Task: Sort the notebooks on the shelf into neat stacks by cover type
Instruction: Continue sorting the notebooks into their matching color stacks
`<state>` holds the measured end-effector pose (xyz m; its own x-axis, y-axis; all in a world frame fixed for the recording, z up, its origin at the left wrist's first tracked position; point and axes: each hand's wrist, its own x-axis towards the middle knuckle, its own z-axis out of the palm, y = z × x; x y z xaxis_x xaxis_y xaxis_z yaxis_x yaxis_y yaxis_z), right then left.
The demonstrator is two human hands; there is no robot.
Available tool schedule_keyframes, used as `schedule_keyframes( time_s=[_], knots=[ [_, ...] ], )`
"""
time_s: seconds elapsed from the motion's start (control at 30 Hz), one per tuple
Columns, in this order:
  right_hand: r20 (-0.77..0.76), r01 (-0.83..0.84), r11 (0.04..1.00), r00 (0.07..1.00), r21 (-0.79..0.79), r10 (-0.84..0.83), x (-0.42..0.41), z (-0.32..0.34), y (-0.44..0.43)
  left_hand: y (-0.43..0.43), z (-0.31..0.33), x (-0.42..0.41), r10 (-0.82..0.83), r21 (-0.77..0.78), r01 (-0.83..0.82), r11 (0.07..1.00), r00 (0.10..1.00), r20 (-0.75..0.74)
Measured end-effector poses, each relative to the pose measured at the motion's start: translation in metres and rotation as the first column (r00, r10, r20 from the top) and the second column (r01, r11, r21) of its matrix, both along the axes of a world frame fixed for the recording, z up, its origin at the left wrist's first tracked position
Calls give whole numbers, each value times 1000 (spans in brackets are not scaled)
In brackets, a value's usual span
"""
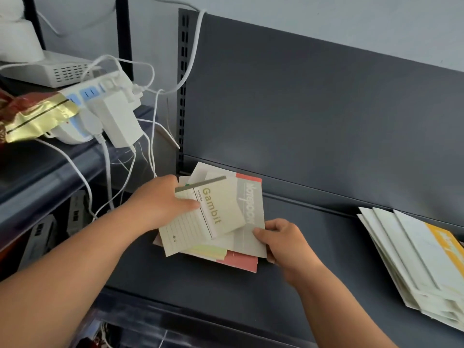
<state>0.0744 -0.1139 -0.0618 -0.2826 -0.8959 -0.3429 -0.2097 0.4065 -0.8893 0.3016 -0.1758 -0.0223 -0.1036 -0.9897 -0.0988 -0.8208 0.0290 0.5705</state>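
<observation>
The loose pile of mixed notebooks (213, 249) sits toward the left end of the dark grey metal shelf (313, 247), between my two hands. My left hand (155, 199) is at its left edge, with the thumb laid over the cream lined pad (183, 234), right against the cream notebook printed "Gambit" (223, 204). The other fingers are hidden under the papers, so I judge this a pinch. My right hand (281, 242) pinches the near right corner of the grey-covered notebook (251, 239), thumb on top and fingers curled beneath. The Gambit book lies uppermost, its long axis running far to near and tilted slightly right. The fanned stack of pale cream notebooks (406, 257) lies well apart to the right, so my right hand is the nearer one for carrying anything across.
</observation>
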Motion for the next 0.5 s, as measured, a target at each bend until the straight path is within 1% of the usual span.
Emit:
schedule_keyframes(
  time_s=[0.03,0.1,0.2,0.3,0.37,0.43,0.5],
  knots=[
    [5,13,1000,1000,-15,-12,0,1,-1,1,1,2,35,-13,-35,999,999,-16],
    [-6,23,999,1000,-41,-23,2,3,-2,3,0,2,68,-26,-68,997,998,8],
    [-37,-12,998,999,-66,9,8,6,-1,6,-6,-4,77,-35,-74,997,993,95],
    [-60,-41,995,998,-93,35,11,9,2,10,-10,-10,115,-127,-94,987,979,168],
    [-64,-35,993,998,-109,28,12,9,4,14,-12,-13,118,-154,-87,984,972,204],
    [-86,-30,991,996,-130,19,11,6,7,18,-16,-16,99,-156,-66,985,972,213],
    [-94,-44,992,995,-120,32,11,4,10,21,-19,-18,83,-149,-55,987,979,186]
  ],
)
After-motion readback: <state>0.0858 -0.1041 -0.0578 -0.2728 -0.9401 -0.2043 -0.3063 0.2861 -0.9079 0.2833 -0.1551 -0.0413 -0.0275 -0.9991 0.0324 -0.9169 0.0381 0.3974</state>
